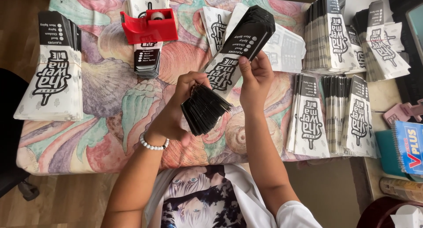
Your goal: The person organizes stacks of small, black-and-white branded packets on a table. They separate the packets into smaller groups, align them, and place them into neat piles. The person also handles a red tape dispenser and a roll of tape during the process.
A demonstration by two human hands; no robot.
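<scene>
We see both hands up over the table (110, 122), working one thick stack of flat paper sleeves (229, 60), white with black print and black ends. The left hand (178, 109) is clamped on the near end of the stack, where the black edges fan out like a brush; fingers curled tight around it, a white bead bracelet (153, 145) on that wrist. The right hand (255, 76) pinches the stack at its middle from the right side, thumb on top of the printed face, fingers closed behind. The stack is held tilted, far end pointing up-right, off the cloth, roughly over the table's centre. The table wears a pastel seashell-pattern cloth. More piles of the same sleeves lie around: one big pile far left (55, 74), a fanned lot behind the held stack, several upright-packed rows on the right (335, 113). A red tape dispenser (150, 24) sits on a smaller pile at top centre, well apart from both hands. A blue spiral notebook (407, 146) lies at the right edge.
</scene>
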